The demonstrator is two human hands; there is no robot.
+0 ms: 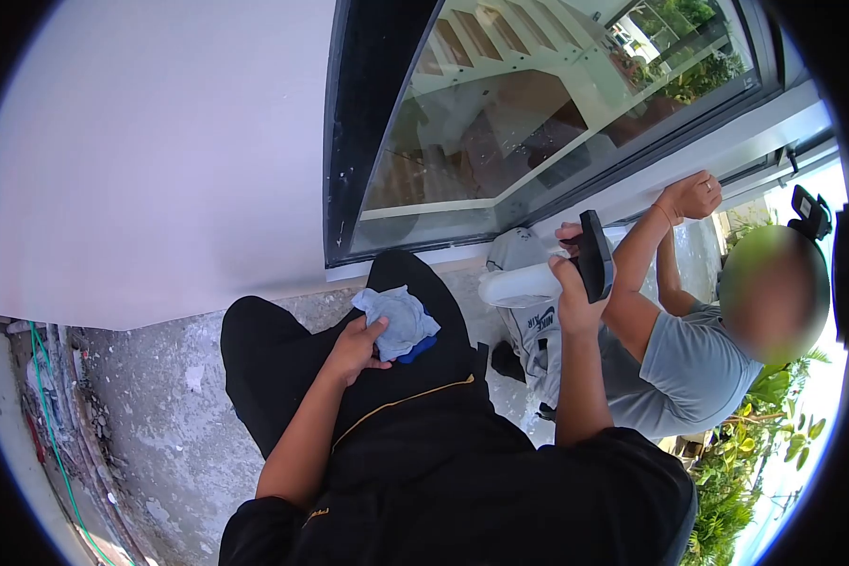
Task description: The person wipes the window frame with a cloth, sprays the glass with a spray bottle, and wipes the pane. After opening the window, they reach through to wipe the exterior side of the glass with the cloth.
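Note:
My left hand [354, 351] is closed on a light blue cloth [396, 319], which rests over my black-trousered thigh. A darker blue piece [417, 350] shows under the cloth's edge. On the right, my right hand [575, 283] is raised, its fingers wrapped round a black tool handle [594, 257]. A white rounded part [521, 285] stands just left of that hand; how it joins the black handle is not clear. Beyond both hands is a dark-framed window [481, 141] with small specks on its glass.
A co-worker in a grey shirt [693, 363] sits or crouches at the right, one hand [693, 196] raised near the window sill [670, 170]. A pale wall [160, 141] fills the left. Pipes and a green hose [52, 424] lie along the rough floor [170, 406]. Plants stand lower right.

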